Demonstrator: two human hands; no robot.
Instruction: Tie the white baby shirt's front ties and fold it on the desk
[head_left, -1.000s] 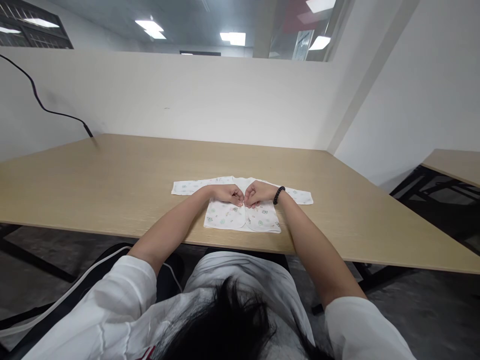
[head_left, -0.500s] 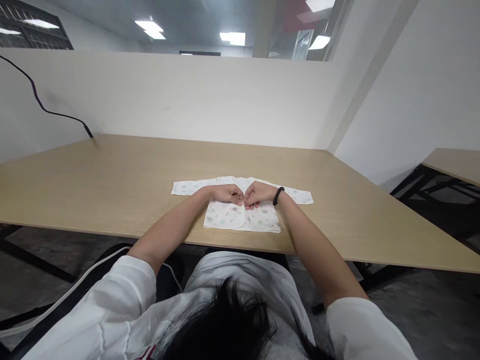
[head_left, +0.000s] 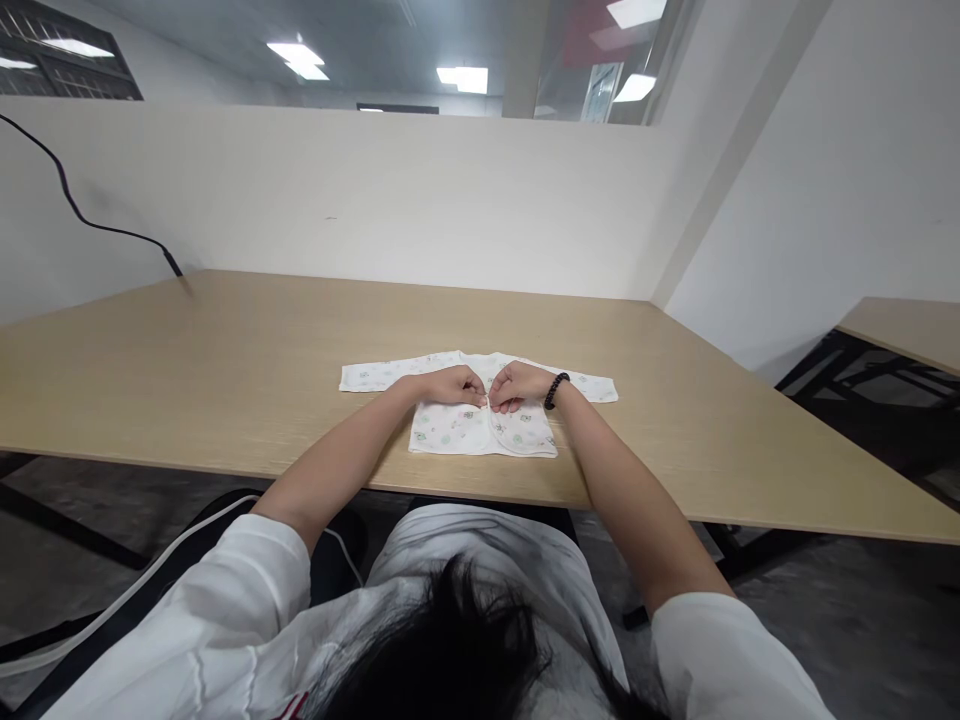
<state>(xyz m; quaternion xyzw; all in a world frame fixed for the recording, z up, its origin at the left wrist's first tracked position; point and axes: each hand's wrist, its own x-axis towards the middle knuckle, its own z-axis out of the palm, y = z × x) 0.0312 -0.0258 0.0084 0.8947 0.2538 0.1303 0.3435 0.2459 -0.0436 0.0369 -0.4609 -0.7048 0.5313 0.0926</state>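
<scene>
Two bare hands meet at the middle of a white infant shirt (head_left: 457,430) that lies flat on a pale wood-grain table (head_left: 225,350), its sleeves stretched out to either side. The left hand (head_left: 442,386) and the right hand (head_left: 519,386) are both curled nearly closed, knuckles up, just apart from each other along the shirt's front opening. Each appears to pinch a front edge of the cloth between thumb and fingers, though the backs of the hands hide most of the grip. A dark bead bracelet (head_left: 556,390) circles the right wrist. The hands cover the neck and upper front of the shirt, and its small pastel prints are too tiny to make out. Beyond the table rises a white partition (head_left: 337,200), with a black cable (head_left: 90,215) hanging down its face to the table's far corner. A second table (head_left: 907,330) is cut off by the right edge of the view. At the bottom, the person's dark hair (head_left: 442,650) and white shirt (head_left: 180,610) block the view of the floor.
</scene>
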